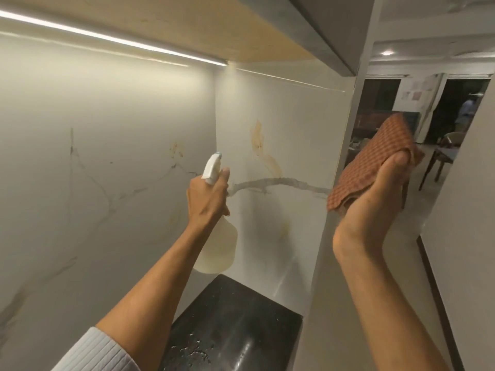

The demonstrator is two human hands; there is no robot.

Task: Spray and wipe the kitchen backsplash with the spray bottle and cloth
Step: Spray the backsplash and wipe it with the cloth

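Note:
My left hand grips the neck of a translucent spray bottle with a white trigger head, its nozzle aimed at the corner of the white marble backsplash. The right-hand panel shows orange-brown stains and a grey vein. My right hand is raised at the panel's right edge, palm up, holding a folded orange checked cloth a little off the wall.
A black countertop with water drops lies below in the corner. A cabinet underside with a lit light strip hangs overhead. A white wall edge ends the backsplash; beyond it, a dim room with chairs and a distant person.

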